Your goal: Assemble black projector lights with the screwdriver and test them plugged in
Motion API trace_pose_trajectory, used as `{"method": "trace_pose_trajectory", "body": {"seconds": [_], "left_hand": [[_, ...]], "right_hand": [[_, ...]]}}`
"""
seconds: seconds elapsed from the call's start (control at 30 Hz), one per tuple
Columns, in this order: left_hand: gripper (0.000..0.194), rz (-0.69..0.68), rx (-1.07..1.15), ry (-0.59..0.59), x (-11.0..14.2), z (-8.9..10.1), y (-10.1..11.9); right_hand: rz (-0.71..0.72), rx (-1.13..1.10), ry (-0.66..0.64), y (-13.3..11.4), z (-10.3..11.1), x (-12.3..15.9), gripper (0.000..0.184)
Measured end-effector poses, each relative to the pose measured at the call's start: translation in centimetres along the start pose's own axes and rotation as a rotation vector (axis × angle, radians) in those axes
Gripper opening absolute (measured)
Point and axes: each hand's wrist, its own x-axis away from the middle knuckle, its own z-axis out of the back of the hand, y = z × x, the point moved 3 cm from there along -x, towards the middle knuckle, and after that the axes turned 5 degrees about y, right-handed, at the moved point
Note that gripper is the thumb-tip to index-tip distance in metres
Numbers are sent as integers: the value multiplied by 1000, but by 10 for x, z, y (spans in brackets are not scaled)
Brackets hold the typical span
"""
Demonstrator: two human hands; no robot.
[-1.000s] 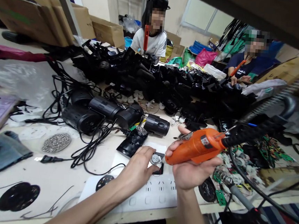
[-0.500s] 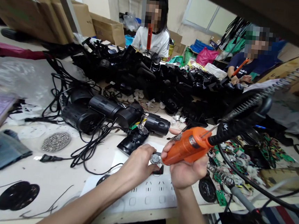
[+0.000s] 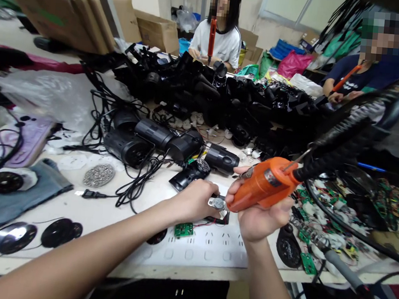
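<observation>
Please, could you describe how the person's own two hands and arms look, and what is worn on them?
The left hand and right hand are gloveless. Both forearms, left and right, are bare where visible, with no sleeve, watch or bracelet showing.

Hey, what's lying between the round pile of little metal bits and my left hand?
In the head view, a tangle of black cord lies between the pile and your left hand.
</observation>
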Motion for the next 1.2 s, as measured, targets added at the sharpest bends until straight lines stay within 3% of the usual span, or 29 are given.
{"method": "trace_pose_trajectory", "body": {"seconds": [0.4,0.7,1.1,1.2], "left_hand": [[9,13,44,144,14,-22,-1],[9,47,42,134,11,-19,1],[8,56,47,96,10,-18,3],[8,64,52,93,10,-18,2]], "right_hand": [[-7,-42,-21,5,3,5,68],[10,-94,37,3,5,8,72],[48,-48,24,6,5,8,66],[69,-113,-34,6,5,6,63]]}}
